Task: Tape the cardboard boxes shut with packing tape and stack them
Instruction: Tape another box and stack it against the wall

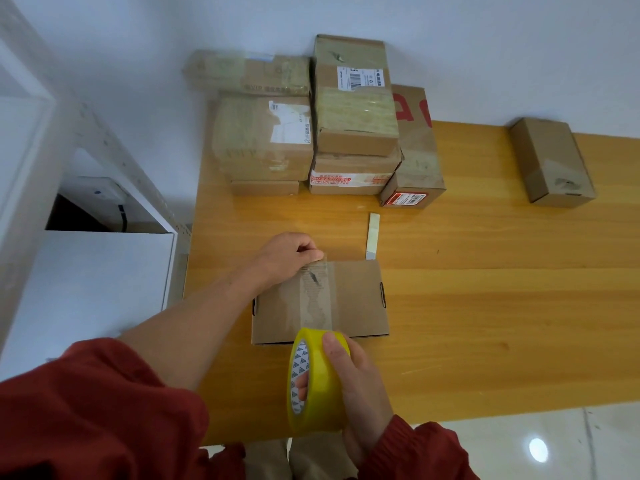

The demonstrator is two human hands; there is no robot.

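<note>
Left hand [289,258] fingers pinch tape [317,296] at far edge of box [356,299]. Right hand [358,382] fingers grip roll [320,389], thumb on top, at box near edge. Tape spans box top between them. Stack [346,133] beyond left fingers, on table [485,271].

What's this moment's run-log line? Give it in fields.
step: taping flat brown cardboard box | left hand: pinches tape end at far edge | right hand: grips yellow packing-tape roll at near edge

Stacked boxes [311,133] and a lone box [552,161] bound a bare stretch of table [478,188] between them.
</note>
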